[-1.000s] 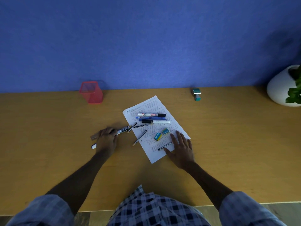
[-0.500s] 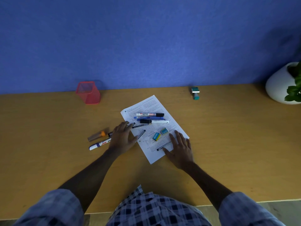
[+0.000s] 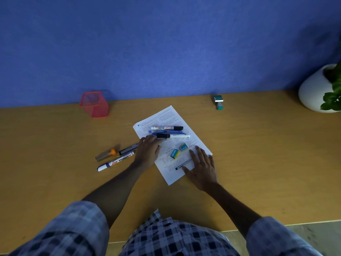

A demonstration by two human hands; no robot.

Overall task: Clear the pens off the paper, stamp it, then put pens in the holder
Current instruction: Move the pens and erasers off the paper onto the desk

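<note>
A printed paper (image 3: 170,114) lies tilted at the desk's middle. On its upper part lie a whiteboard marker (image 3: 166,128), a blue pen (image 3: 165,132) and a black-capped white pen (image 3: 174,136). My left hand (image 3: 148,151) rests palm down over the paper's left edge, fingertips touching the black cap. It hides whatever lies under it. My right hand (image 3: 202,168) presses flat on the paper's lower right corner, beside a thin dark pen (image 3: 182,164). The red mesh holder (image 3: 94,105) stands at the back left. The stamp (image 3: 218,102) is at the back right.
Two small erasers (image 3: 174,153) (image 3: 183,146) sit on the paper between my hands. Left of the paper lie an orange-capped clear pen (image 3: 107,154), a black pen (image 3: 128,149) and a blue-capped marker (image 3: 116,162). A white plant pot (image 3: 317,89) stands far right.
My left hand left several pens on the desk at the left and moved right onto the paper's left edge, covering the thin pens there. The right hand stayed on the paper.
</note>
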